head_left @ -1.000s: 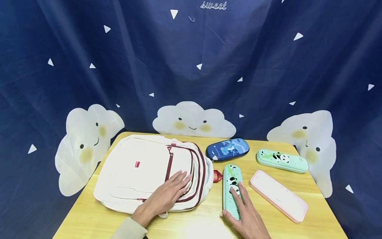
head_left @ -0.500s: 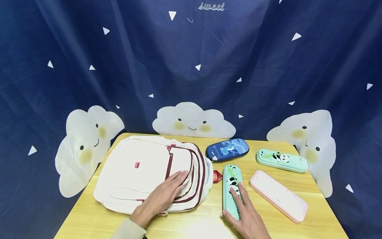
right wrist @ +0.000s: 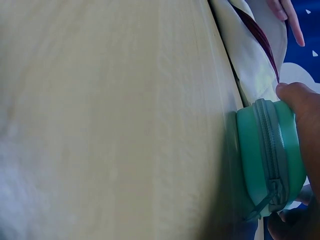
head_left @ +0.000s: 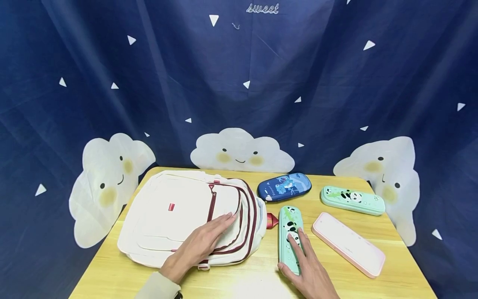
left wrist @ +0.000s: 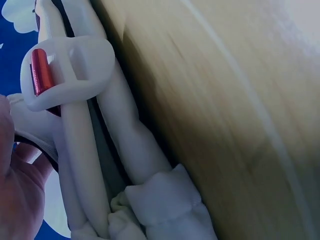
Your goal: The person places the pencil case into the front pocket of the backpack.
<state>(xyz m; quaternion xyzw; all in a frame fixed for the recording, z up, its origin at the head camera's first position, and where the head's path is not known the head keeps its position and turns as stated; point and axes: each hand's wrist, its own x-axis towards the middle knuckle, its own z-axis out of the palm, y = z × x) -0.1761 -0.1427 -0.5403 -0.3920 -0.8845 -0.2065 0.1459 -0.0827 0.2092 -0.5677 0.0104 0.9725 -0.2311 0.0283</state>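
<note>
My left hand rests on the front pocket of a white backpack with dark red zips, its fingers stretched out. In the left wrist view that hand is at the left edge, beside the bag's strap slider. My right hand lies over the near end of a mint-green panda pencil case, fingers extended on its top and thumb at its left edge. The right wrist view shows the case's zipped end flat on the table, the thumb touching its corner.
A blue dinosaur pencil case lies behind, right of the backpack. A second green panda pencil case is at the back right, with a pink-and-white case in front of it. All sit on a wooden table before a blue curtain.
My left hand has slid slightly to the left along the backpack's pocket. The right hand and the pencil cases keep their places.
</note>
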